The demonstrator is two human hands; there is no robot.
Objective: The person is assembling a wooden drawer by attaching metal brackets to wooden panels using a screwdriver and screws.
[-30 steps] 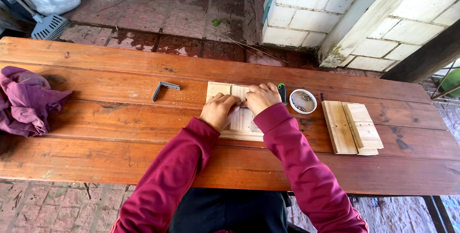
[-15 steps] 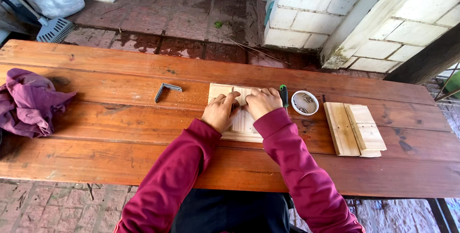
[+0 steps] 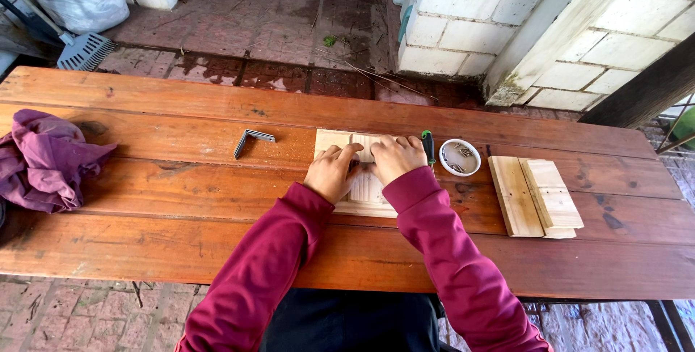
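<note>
Pressing down with fingers curled, the left hand [image 3: 331,172] and right hand [image 3: 395,158] both rest on one pale wooden panel [image 3: 356,177] mid-table [image 3: 181,200], gripping nothing. Nearby: one metal bracket [image 3: 251,139], one screwdriver [image 3: 428,145], one screw dish [image 3: 460,157], two stacked boards [image 3: 534,196], one purple cloth [image 3: 43,160].

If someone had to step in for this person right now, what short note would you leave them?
Left hand: flat on the pale wood panel mid-table, fingers pressing something small I cannot make out.
Right hand: on the same panel, beside the left.
Nearby: green-handled screwdriver just right of the hands, white dish of screws past it, stacked boards further right, metal bracket to the left, purple cloth at the far left.
Done: panel laid flat, tools within reach.
Left: screwdriver and bracket lie untouched.
</note>
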